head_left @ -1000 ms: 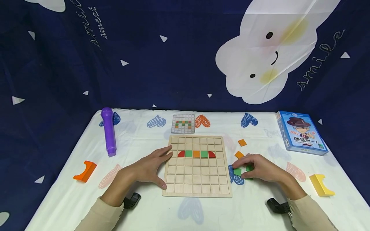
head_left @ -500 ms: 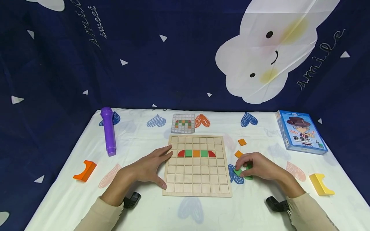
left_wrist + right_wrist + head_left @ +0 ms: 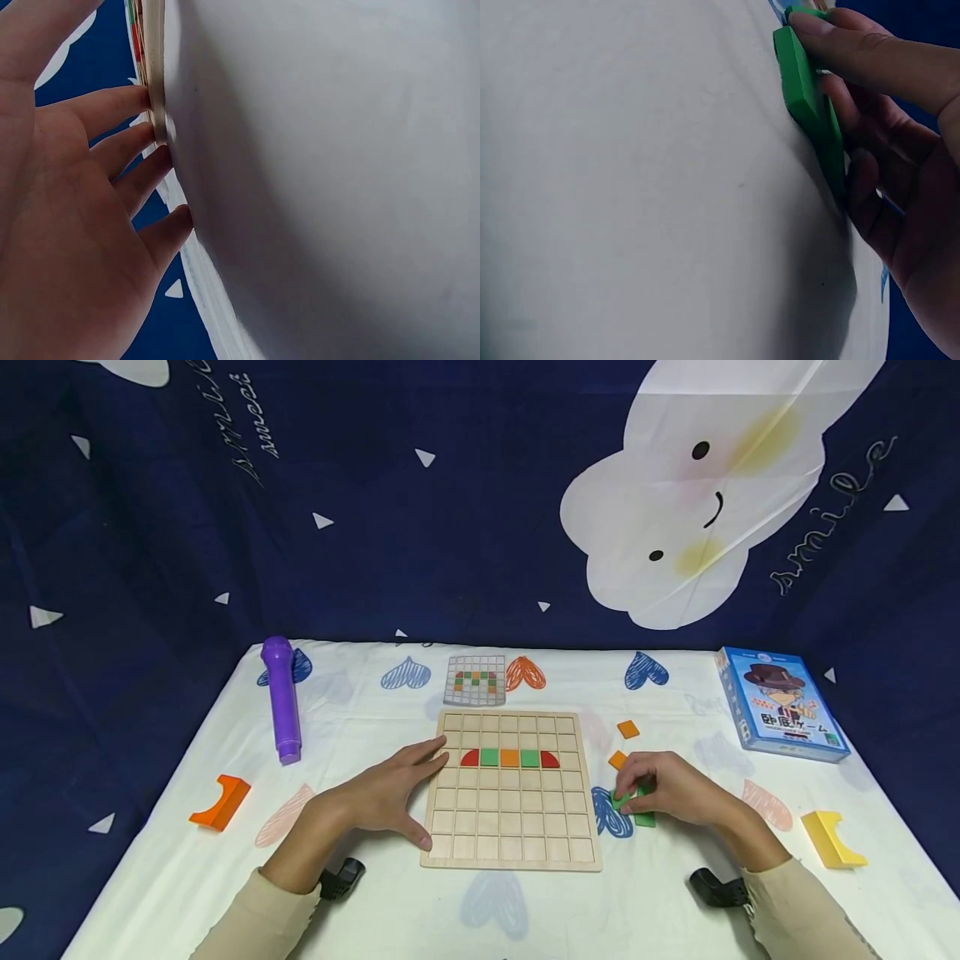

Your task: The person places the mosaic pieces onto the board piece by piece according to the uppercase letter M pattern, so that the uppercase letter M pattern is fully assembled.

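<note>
Right hand (image 3: pixel 670 786) now slightly farther right, green tile (image 3: pixel 620 800) apparently in its pinch.

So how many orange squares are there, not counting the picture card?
3: an orange square mid-row on the wooden board; a second and third right of it, the third partly hidden by the right hand, which may hide more.

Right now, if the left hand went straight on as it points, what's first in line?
The wooden board: the left hand has its fingertips at the board's left edge. Whether they'd push it or slide over, I can't tell: fingertip height is unclear.
</note>
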{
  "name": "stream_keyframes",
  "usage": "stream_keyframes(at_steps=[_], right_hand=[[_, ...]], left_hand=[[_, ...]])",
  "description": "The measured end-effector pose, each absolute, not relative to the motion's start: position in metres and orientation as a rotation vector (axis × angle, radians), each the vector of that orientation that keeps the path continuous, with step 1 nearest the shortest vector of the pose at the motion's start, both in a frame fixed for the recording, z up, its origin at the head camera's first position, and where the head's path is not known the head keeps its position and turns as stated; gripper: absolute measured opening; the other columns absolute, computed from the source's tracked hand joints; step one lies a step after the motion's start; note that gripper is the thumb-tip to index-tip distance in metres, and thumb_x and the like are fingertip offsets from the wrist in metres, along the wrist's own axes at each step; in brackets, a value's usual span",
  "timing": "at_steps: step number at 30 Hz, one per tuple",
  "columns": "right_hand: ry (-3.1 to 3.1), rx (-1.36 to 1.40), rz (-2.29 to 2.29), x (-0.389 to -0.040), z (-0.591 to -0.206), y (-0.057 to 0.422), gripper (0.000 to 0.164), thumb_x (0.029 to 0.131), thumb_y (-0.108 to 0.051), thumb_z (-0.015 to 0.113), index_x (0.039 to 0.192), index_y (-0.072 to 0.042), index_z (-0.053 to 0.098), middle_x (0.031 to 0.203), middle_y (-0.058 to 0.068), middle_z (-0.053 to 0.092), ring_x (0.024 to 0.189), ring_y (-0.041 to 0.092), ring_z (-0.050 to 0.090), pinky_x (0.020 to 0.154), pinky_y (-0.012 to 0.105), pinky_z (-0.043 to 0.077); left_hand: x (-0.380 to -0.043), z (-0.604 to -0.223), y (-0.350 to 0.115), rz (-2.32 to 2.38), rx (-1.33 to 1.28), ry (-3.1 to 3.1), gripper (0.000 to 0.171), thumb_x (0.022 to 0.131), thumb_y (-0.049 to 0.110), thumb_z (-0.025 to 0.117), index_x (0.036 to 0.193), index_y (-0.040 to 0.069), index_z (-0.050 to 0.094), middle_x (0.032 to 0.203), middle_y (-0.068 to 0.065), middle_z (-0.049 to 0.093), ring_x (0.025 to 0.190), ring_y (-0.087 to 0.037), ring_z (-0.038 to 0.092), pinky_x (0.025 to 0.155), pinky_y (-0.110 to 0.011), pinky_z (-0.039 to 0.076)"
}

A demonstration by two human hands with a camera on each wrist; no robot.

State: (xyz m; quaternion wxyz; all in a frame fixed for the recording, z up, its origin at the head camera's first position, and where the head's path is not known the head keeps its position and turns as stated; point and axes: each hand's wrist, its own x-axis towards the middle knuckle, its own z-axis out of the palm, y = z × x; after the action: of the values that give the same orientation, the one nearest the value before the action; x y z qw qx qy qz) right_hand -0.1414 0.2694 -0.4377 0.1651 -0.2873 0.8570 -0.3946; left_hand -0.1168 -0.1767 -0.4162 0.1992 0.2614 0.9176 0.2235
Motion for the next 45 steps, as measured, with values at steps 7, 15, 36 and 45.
stream_keyframes(at_steps=[7, 15, 36, 45], right_hand=[[2.441, -0.790, -1.125, -0.144, -0.432, 0.271, 0.012, 0.082, -0.016, 0.084, 0.094, -0.017, 0.080, 0.100, 0.003, 0.073, 0.083, 0.005, 0.062, 0.074, 0.018, 0.055], [2.468, -0.781, -1.131, -0.152, -0.422, 0.268, 0.016, 0.085, -0.010, 0.081, 0.100, -0.012, 0.081, 0.108, 0.009, 0.075, 0.088, 0.000, 0.063, 0.076, 0.017, 0.056], [2.385, -0.851, -1.184, -0.166, -0.425, 0.196, 0.018, 0.083, -0.020, 0.085, 0.100, -0.014, 0.082, 0.108, 0.006, 0.078, 0.089, 0.003, 0.069, 0.077, 0.022, 0.060], [2.312, -0.927, -1.177, -0.172, -0.425, 0.159, 0.018, 0.083, -0.015, 0.084, 0.101, -0.013, 0.082, 0.109, 0.005, 0.077, 0.085, 0.004, 0.069, 0.078, 0.022, 0.061]], left_hand=[[-0.117, -0.417, -0.177, 0.620, 0.737, 2.572, 0.123, 0.062, 0.052, 0.094, 0.158, 0.003, 0.035, 0.173, -0.011, 0.017, 0.158, -0.037, 0.022, 0.124, -0.058, 0.031], [-0.117, -0.419, -0.177, 0.621, 0.730, 2.569, 0.122, 0.062, 0.051, 0.094, 0.158, 0.004, 0.035, 0.173, -0.010, 0.016, 0.159, -0.036, 0.021, 0.125, -0.056, 0.030], [-0.117, -0.419, -0.176, 0.622, 0.700, 2.560, 0.123, 0.062, 0.051, 0.094, 0.159, 0.006, 0.034, 0.174, -0.007, 0.014, 0.160, -0.034, 0.019, 0.124, -0.057, 0.031], [-0.117, -0.418, -0.176, 0.607, 0.703, 2.571, 0.122, 0.062, 0.050, 0.094, 0.158, 0.005, 0.035, 0.174, -0.007, 0.015, 0.159, -0.033, 0.021, 0.125, -0.054, 0.031]])
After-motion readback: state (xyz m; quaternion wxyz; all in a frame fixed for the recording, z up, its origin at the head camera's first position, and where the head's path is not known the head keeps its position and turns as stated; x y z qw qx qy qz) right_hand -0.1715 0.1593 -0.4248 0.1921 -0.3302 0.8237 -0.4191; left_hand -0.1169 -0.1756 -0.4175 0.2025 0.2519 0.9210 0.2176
